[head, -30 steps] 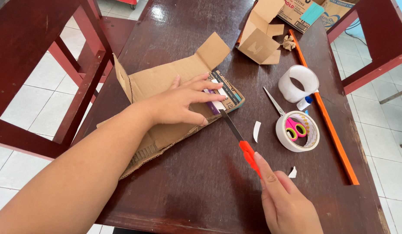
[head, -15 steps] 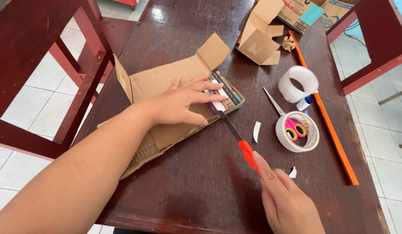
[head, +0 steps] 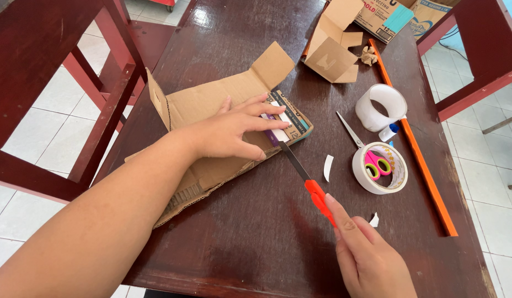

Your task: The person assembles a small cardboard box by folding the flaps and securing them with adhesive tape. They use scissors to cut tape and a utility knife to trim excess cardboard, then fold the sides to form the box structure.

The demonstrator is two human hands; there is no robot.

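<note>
On the dark wooden table (head: pixel 256 232), the left hand (head: pixel 234 132) lies flat, fingers spread, pressing the flattened cardboard box (head: pixel 212 110) down. The right hand (head: pixel 372 259) is closed around the orange handle of a knife (head: pixel 305 176), its blade tip touching the box's printed edge. Judged step: cutting along that edge. A further stroke calls for firm hold-down, fingers clear of the blade.

L forearm is stretched diagonally from lower left toward centre, bare, wrist straight. Left hand (head: pixel 228 131) is laid palm down, fingers spread & extended fwd, thumb tucked out to the side below. Right hand (head: pixel 372 259) is seen at bottom right, curled into a grip, index finger extended along the top.
</note>
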